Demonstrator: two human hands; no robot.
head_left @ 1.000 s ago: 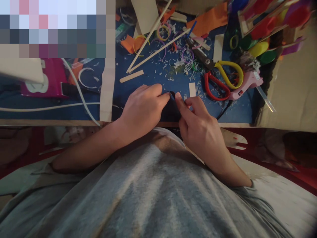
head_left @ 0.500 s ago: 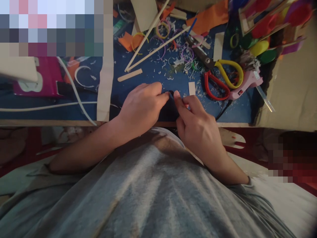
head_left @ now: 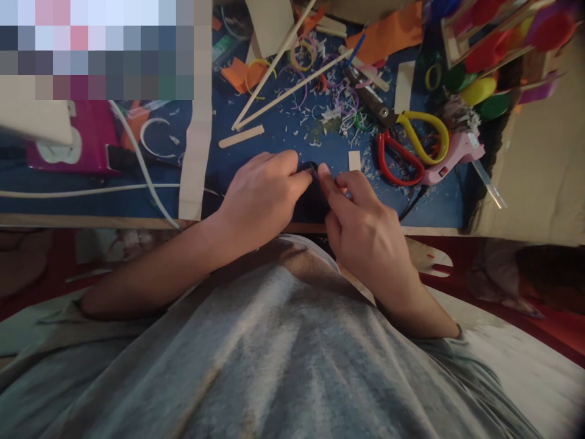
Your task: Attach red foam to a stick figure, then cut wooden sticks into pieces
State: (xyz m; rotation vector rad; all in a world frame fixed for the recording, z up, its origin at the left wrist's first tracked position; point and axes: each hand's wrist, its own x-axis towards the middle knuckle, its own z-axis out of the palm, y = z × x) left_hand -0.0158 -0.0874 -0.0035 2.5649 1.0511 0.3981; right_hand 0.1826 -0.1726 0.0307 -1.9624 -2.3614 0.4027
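Note:
My left hand [head_left: 262, 192] is closed at the table's near edge, its thumb and forefinger pinched around a small dark piece [head_left: 311, 165]. Facing it, my right hand [head_left: 368, 213] is also closed, with its fingertips at the other end of that dark piece. The piece is too small and shadowed for me to tell its kind. A small pale card [head_left: 354, 160] lies just beyond my right fingers. Past my left hand is a short craft stick [head_left: 241, 136].
Scissors [head_left: 402, 131] and a pink glue gun [head_left: 454, 155] lie to the right. Long thin sticks [head_left: 274, 67], paper shreds and coloured rings cover the back. On the left are a pale strip [head_left: 196, 146], a white cable [head_left: 137, 152] and a magenta box [head_left: 98, 146]. Cardboard [head_left: 543, 177] stands at right.
My right fingertips have shifted very slightly left, toward my left hand. The view has tilted a little. Both hands stay closed in nearly the same place.

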